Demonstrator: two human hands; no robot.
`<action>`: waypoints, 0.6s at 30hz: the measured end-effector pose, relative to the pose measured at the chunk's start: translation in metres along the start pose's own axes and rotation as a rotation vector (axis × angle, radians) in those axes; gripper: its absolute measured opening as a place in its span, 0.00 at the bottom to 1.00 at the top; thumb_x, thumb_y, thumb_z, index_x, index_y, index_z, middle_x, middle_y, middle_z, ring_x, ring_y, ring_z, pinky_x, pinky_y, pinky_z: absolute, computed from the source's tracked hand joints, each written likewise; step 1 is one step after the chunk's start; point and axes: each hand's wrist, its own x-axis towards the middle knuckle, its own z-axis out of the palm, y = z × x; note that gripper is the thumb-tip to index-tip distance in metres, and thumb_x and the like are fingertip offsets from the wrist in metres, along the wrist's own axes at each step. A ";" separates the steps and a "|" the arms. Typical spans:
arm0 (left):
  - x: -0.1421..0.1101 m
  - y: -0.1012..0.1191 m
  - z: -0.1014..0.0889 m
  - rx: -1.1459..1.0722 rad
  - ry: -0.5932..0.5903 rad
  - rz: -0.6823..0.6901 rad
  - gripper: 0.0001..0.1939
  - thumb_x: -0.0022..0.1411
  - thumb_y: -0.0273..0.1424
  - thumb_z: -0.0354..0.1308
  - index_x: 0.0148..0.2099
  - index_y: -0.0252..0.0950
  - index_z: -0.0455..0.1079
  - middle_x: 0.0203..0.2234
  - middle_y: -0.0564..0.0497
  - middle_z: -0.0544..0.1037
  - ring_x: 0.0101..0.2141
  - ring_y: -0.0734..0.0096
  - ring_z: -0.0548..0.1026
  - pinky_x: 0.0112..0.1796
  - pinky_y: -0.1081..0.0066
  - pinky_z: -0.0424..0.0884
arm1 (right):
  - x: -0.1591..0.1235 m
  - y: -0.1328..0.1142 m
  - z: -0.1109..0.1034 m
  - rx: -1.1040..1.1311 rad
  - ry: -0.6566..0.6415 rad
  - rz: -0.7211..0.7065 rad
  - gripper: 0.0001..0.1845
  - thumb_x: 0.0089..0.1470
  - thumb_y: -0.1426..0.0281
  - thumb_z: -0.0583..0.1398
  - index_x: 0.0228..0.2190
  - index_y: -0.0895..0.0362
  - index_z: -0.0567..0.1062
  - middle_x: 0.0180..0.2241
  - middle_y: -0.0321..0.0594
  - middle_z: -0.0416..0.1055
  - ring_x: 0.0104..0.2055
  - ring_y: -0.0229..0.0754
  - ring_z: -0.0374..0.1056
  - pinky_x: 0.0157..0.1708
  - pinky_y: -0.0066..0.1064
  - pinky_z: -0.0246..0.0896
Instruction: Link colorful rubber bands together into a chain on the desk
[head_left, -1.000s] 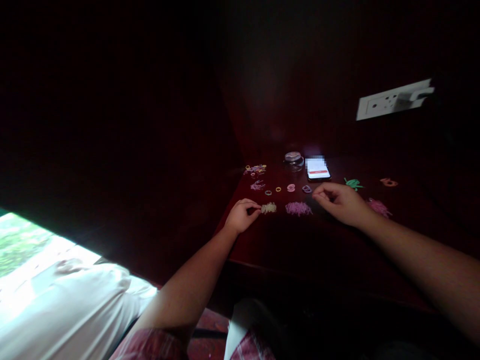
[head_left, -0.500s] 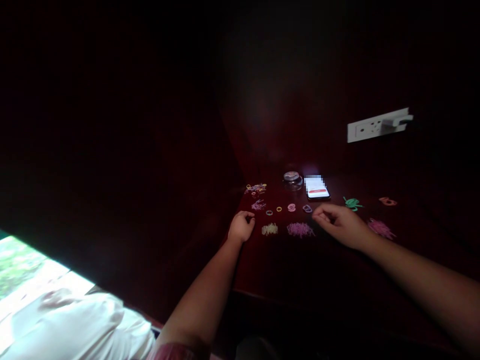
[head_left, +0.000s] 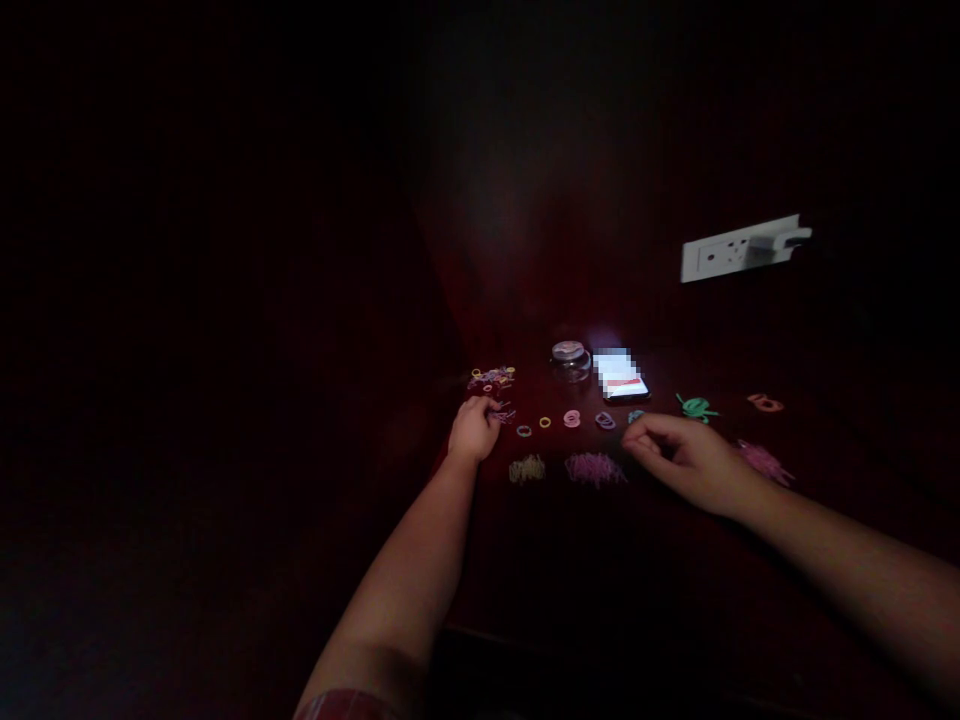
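My left hand (head_left: 475,430) lies at the left of the dark table, fingers slightly apart, reaching over a small pile of lilac rubber bands (head_left: 505,413) that it partly covers. My right hand (head_left: 686,458) has thumb and fingertips pinched together beside a blue band (head_left: 636,416); whatever is between the tips is too small to make out. Between the hands runs a row: a teal band (head_left: 524,431), a yellow band (head_left: 545,422), pink bands (head_left: 572,419) and purple bands (head_left: 605,421). Nearer me are piles of pale yellow bands (head_left: 527,469) and violet-pink bands (head_left: 595,468).
A mixed heap of bands (head_left: 491,379) lies at the back left. A round clear container (head_left: 571,361) and a lit phone (head_left: 621,374) stand behind the row. Green bands (head_left: 697,407), orange bands (head_left: 765,402) and pink bands (head_left: 763,462) lie right. A wall socket (head_left: 742,248) holds a plug.
My left hand has moved forward onto the lilac bands. The blue band now shows beside my right hand, which stays pinched. The view has shifted, and the bright area at lower left is gone.
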 end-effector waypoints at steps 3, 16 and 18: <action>0.001 -0.002 0.002 -0.006 -0.030 0.056 0.11 0.57 0.23 0.56 0.41 0.40 0.74 0.41 0.49 0.74 0.46 0.62 0.70 0.52 0.62 0.66 | 0.000 -0.001 -0.001 -0.016 0.000 0.016 0.11 0.58 0.63 0.58 0.27 0.55 0.71 0.21 0.34 0.62 0.24 0.37 0.58 0.24 0.28 0.56; 0.010 0.008 0.009 0.062 -0.148 -0.064 0.05 0.60 0.33 0.60 0.36 0.43 0.78 0.40 0.48 0.78 0.44 0.57 0.73 0.46 0.60 0.67 | 0.001 -0.007 0.000 -0.012 0.025 0.044 0.12 0.57 0.61 0.59 0.27 0.55 0.73 0.20 0.35 0.62 0.23 0.37 0.58 0.23 0.29 0.57; 0.011 0.007 0.009 0.052 -0.139 -0.059 0.04 0.60 0.33 0.60 0.35 0.42 0.77 0.39 0.48 0.78 0.42 0.59 0.74 0.46 0.62 0.67 | 0.001 -0.007 0.000 -0.023 0.025 0.035 0.11 0.56 0.61 0.59 0.27 0.54 0.73 0.20 0.34 0.62 0.23 0.36 0.58 0.23 0.28 0.57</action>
